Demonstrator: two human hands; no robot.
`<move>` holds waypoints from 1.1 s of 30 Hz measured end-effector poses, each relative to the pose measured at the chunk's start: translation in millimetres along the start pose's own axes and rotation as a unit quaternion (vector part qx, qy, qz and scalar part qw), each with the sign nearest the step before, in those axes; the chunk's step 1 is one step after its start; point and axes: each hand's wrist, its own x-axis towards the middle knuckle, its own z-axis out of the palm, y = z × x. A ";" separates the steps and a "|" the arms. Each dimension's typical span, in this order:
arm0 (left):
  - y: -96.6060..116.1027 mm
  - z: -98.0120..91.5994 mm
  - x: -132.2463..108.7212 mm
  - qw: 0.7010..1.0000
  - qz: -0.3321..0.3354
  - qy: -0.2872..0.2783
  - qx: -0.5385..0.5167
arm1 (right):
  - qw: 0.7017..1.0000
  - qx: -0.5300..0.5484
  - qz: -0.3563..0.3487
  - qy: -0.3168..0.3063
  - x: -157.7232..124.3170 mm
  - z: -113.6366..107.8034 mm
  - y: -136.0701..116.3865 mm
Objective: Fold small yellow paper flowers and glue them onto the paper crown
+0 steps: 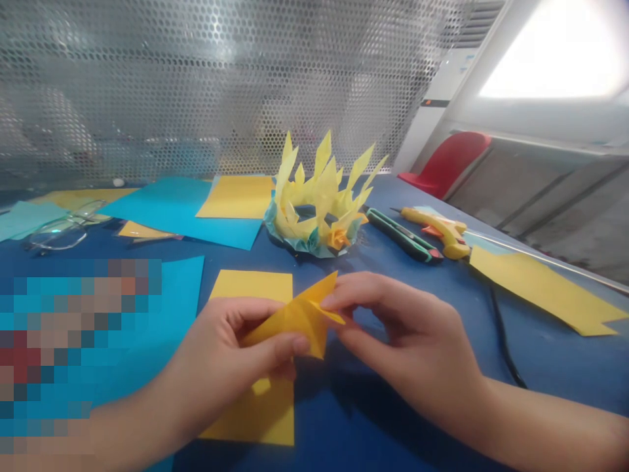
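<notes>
Between my hands is a folded piece of yellow paper (304, 316) with several pointed flaps. My left hand (250, 344) grips its left part, thumb on the near face and fingers behind. My right hand (393, 314) pinches a flap at its right end between thumb and fingertips. Below the folded paper, a flat yellow sheet (255, 419) lies on the blue table, partly hidden by my left hand. Beyond my hands stands a paper crown (319, 203) with tall pale-yellow points, a light-blue base and an orange paper flower (338, 238) on its front.
Right of the crown lie a green-black utility knife (403, 236), a yellow glue gun (439, 229) with a black cord, and a cut yellow strip (540, 288). Blue sheets (181, 206) and glasses (59, 236) are at left. Behind rises a perforated metal panel (221, 85).
</notes>
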 end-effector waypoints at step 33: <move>0.6 -1.9 -1.0 0.999 0.007 0.043 -0.016 | 0.970 -0.073 -0.158 -0.169 -3.1 -10.0 11.3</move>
